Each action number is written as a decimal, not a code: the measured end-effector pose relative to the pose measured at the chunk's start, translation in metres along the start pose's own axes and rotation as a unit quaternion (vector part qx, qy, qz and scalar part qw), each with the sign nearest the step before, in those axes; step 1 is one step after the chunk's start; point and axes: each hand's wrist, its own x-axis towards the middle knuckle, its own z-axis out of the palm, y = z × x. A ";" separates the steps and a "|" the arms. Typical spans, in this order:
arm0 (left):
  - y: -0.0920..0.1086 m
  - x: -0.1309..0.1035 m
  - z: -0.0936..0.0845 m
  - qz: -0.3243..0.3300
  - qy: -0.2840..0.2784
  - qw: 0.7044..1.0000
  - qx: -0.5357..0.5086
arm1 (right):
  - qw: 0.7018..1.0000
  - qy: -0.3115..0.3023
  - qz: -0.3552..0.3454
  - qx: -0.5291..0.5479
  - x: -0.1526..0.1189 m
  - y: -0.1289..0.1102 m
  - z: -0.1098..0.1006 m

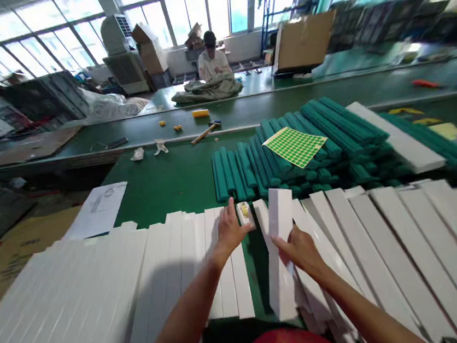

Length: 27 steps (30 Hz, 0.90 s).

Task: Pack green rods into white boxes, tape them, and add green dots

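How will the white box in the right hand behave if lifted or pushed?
The white box is probably fairly stiff: its edges look straight where the right hand grips it. It may slide easily, since its faces look smooth. Being long and narrow, it would likely tip if stood on end.

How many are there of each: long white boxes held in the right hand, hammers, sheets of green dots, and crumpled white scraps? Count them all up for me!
Long white box in the right hand: 1
Hammer: 1
Green-dot sheet: 1
Crumpled white scraps: 2
Total: 5
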 end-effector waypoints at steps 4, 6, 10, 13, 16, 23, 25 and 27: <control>0.016 0.008 0.033 -0.057 0.000 0.998 0.015 | 0.999 -0.004 0.027 -0.021 -0.006 0.005 0.023; 0.026 0.011 0.047 -0.092 0.005 0.995 0.026 | 0.999 -0.005 0.039 -0.019 -0.007 0.009 0.030; 0.044 0.017 0.066 -0.142 0.007 0.989 0.048 | 0.999 -0.003 0.050 -0.018 -0.005 0.017 0.036; 0.050 0.018 0.074 -0.169 0.011 0.984 0.050 | 0.999 -0.001 0.043 -0.019 -0.004 0.024 0.037; 0.053 0.018 0.077 -0.189 0.011 0.981 0.038 | 0.999 0.003 0.040 -0.019 -0.005 0.027 0.038; 0.056 0.025 0.058 -0.223 -0.003 0.974 -0.031 | 0.999 -0.013 0.037 -0.032 -0.011 0.030 0.034; 0.052 0.023 0.040 -0.217 -0.009 0.974 -0.057 | 0.999 -0.023 0.036 -0.033 -0.010 0.027 0.032; 0.043 0.017 0.018 -0.199 -0.003 0.978 -0.069 | 0.998 -0.044 0.020 -0.038 -0.006 0.019 0.031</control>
